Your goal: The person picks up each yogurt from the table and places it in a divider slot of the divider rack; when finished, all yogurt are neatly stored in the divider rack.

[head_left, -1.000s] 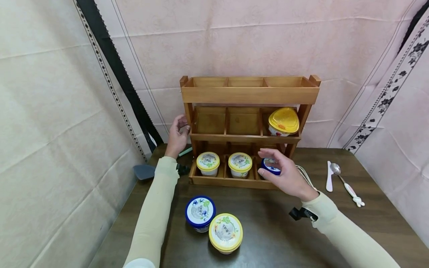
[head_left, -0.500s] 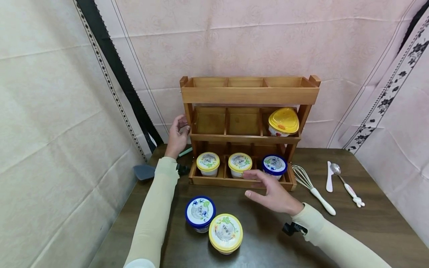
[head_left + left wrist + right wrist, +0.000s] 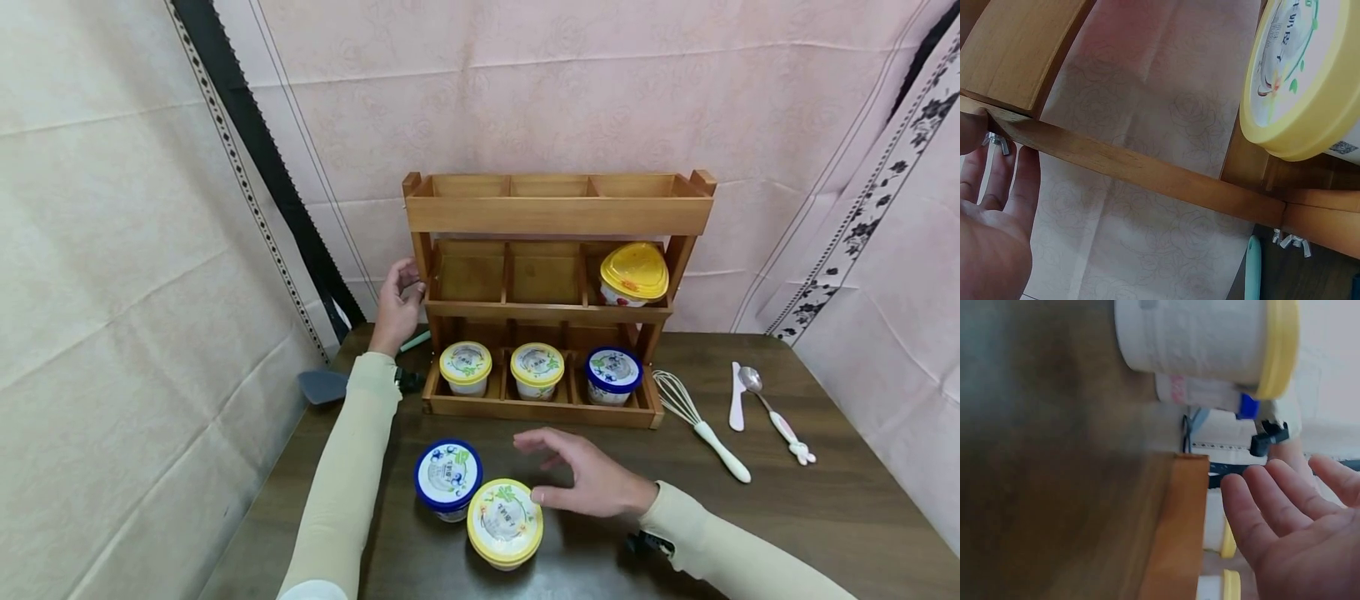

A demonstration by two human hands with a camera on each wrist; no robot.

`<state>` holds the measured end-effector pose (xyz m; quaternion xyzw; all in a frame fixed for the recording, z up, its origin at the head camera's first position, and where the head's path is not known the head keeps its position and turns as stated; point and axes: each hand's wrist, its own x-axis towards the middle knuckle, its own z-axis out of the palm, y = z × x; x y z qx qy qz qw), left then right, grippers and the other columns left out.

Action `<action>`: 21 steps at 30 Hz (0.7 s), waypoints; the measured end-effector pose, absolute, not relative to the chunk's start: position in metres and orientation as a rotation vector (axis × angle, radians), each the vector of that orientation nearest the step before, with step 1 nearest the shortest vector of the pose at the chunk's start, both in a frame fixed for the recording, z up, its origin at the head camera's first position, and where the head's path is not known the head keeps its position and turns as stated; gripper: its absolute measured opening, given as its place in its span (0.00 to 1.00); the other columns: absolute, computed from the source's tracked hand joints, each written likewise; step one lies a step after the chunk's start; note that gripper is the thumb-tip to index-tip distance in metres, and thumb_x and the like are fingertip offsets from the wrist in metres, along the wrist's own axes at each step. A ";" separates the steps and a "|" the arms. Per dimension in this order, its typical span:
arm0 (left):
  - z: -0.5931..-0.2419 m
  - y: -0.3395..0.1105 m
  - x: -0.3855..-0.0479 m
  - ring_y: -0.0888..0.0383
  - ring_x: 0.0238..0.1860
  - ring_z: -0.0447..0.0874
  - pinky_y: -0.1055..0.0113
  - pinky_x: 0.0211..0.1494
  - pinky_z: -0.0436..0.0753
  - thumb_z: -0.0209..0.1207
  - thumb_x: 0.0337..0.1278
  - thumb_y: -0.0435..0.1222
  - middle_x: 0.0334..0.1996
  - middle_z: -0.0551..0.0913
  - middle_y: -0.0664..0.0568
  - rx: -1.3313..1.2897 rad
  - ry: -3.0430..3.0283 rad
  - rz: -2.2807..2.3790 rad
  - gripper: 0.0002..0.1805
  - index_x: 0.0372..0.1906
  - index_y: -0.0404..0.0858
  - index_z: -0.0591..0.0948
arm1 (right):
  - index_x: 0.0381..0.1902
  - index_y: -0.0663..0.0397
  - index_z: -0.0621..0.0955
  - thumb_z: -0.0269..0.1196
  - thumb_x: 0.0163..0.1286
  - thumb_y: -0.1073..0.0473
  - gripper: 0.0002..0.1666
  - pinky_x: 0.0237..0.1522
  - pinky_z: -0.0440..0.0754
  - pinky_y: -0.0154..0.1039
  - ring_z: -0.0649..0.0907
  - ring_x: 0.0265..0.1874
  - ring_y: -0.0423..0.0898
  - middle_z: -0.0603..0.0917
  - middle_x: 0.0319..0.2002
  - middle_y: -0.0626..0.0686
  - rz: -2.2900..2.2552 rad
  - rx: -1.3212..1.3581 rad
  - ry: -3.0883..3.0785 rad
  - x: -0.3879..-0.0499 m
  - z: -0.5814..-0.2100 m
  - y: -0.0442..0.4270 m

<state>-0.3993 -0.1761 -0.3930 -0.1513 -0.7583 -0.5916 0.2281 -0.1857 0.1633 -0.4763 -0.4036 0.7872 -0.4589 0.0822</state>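
My left hand (image 3: pixel 397 308) grips the left side of the wooden rack (image 3: pixel 558 215); in the left wrist view its thumb and fingers lie around the upright post (image 3: pixel 1129 165). Open and empty, my right hand (image 3: pixel 588 479) is over the table, its thumb beside the large yellow-lidded tub (image 3: pixel 505 521); whether they touch cannot be told. Against that tub stands a blue-lidded tub (image 3: pixel 448 475). Two small yellow-lidded cups (image 3: pixel 466 364) (image 3: pixel 537 367) and a blue-lidded cup (image 3: pixel 614 372) fill the rack's bottom compartments. A yellow-lidded bowl (image 3: pixel 634 273) sits in the middle tier's right compartment.
Right of the rack lie a whisk (image 3: pixel 697 421), a white knife (image 3: pixel 737 396) and a spoon (image 3: pixel 776 417) on the dark table (image 3: pixel 810 517). A grey-blue spatula (image 3: pixel 322 386) is at the left edge. Curtains (image 3: pixel 555 100) hang behind.
My right hand has moved from the blue-lidded cup on the bottom tier down and left to the tubs in front. My left hand has stayed at the rack.
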 end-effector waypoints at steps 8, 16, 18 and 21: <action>-0.386 -0.173 -0.389 0.44 0.66 0.77 0.46 0.69 0.79 0.51 0.78 0.24 0.62 0.75 0.39 -0.412 -2.096 -1.628 0.25 0.74 0.39 0.69 | 0.80 0.32 0.65 0.77 0.64 0.47 0.51 0.66 0.83 0.48 0.78 0.70 0.52 0.75 0.74 0.57 -1.286 -1.225 2.236 -0.179 -0.492 0.158; -0.397 -0.177 -0.404 0.48 0.67 0.77 0.48 0.70 0.79 0.52 0.79 0.26 0.63 0.75 0.43 -0.371 -2.115 -1.629 0.24 0.74 0.42 0.70 | 0.81 0.25 0.61 0.80 0.61 0.48 0.57 0.62 0.84 0.40 0.77 0.67 0.41 0.71 0.78 0.53 -1.252 -1.128 2.152 -0.174 -0.496 0.156; -0.399 -0.179 -0.408 0.48 0.67 0.77 0.48 0.69 0.80 0.52 0.79 0.26 0.63 0.75 0.43 -0.373 -2.113 -1.634 0.25 0.74 0.43 0.69 | 0.82 0.27 0.61 0.81 0.61 0.48 0.58 0.62 0.84 0.39 0.77 0.68 0.41 0.71 0.78 0.50 -1.248 -1.124 2.138 -0.174 -0.496 0.156; -0.401 -0.181 -0.412 0.48 0.67 0.77 0.48 0.69 0.80 0.53 0.79 0.27 0.63 0.75 0.43 -0.382 -2.112 -1.630 0.25 0.74 0.43 0.69 | 0.82 0.33 0.62 0.81 0.60 0.48 0.58 0.62 0.84 0.39 0.77 0.68 0.41 0.72 0.77 0.45 -1.237 -1.133 2.140 -0.173 -0.497 0.156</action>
